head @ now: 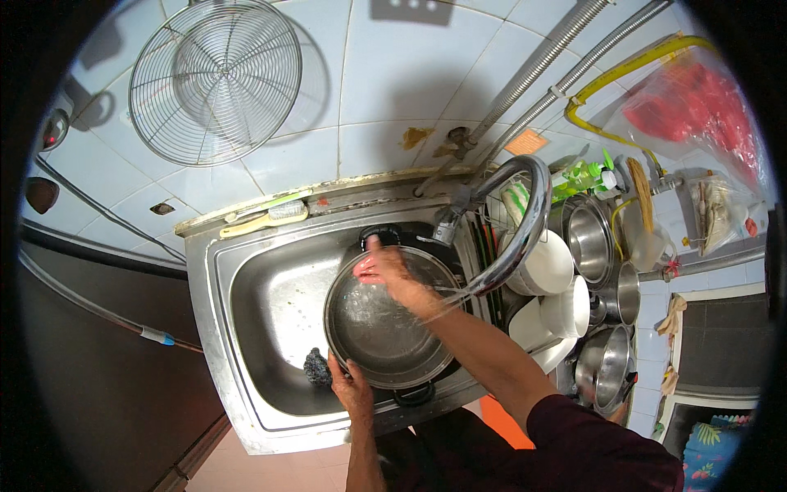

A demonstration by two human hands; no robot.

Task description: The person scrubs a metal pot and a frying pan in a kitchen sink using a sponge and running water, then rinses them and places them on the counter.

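A wide, round metal pan [381, 326] with two black side handles sits tilted at the right of the stainless steel sink [264, 307]. My left hand [351, 384] grips the pan's near left rim. At the far side of the pan, beside its black handle, my right hand [384, 264] is blurred, with something pink at its fingers; whether it holds that cannot be told. Water runs from the curved chrome faucet [535, 203] over my right forearm. A dark wire scouring pad [317, 367] lies in the sink, left of my left hand.
Behind the sink, a scrub brush [264, 221] lies on the ledge. A round wire strainer [215, 83] hangs on the tiled wall. White bowls [544, 264] and steel pots [590, 240] crowd the right side, near green bottles [581, 178]. Metal hoses [541, 67] run up the wall.
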